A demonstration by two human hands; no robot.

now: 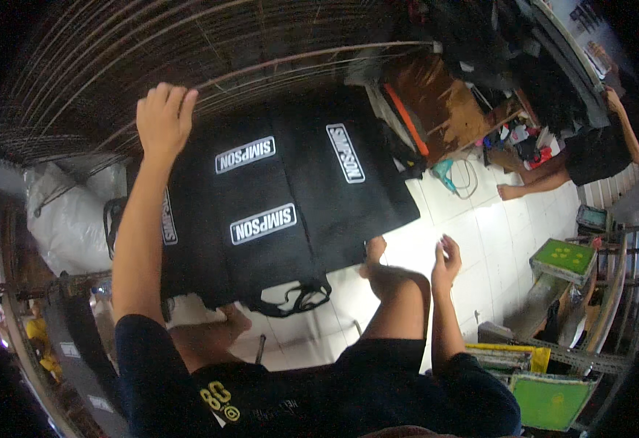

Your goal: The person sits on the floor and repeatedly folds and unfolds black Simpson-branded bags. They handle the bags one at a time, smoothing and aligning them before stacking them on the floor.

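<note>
My left hand (164, 120) reaches up to the front bar (261, 67) of a wide wire rack, its fingers curled over the edge; the fingertips are hidden. Below the rack, black fabric panels (261, 193) with white-bordered printed labels lie spread in front of me. Black straps (297, 296) hang at their near edge. My right hand (447, 263) is held out to the right above the floor, fingers loosely bent and apart, with nothing in it.
A teal corded tool (445, 175) lies on the white tiled floor (480, 233). Another person's arm (628, 128) and leg are at the far right. Green printing frames (564, 260) stand at right. Clear plastic bags (64, 208) sit at left, and an orange-edged board (407, 120) at back.
</note>
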